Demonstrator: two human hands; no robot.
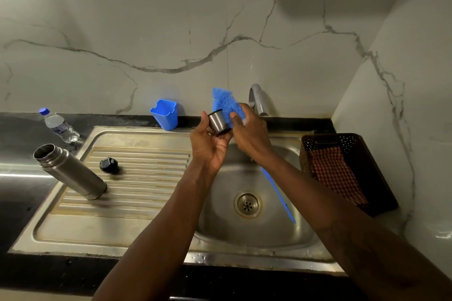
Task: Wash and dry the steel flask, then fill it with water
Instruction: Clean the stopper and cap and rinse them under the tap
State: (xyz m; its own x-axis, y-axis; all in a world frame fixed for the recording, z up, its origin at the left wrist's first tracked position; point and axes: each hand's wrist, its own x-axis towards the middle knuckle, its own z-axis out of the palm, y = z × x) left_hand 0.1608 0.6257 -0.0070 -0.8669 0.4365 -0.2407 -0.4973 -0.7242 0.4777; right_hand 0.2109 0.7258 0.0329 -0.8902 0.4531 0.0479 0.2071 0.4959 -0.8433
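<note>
- The left hand (210,146) is raised over the sink (220,232), fingers and thumb closed round the small steel cup (218,121), its mouth turned up and away.
- The right hand (247,129) grips the blue brush (226,102) just under the bristles, which sit against the cup; the long handle trails down over the basin.
- The steel flask (71,171) stands open-mouthed on the drainboard (146,178), well apart from both hands, its black stopper (109,165) beside it.
- By my reckoning the washing is early: the cup is being scrubbed, the flask body waits (I can't tell if it is wet).
- Left to do: the rest of the washing, drying, likely with the checked cloth (335,173) in the basket (329,139), then filling.
- No water shows from the tap (258,100).
</note>
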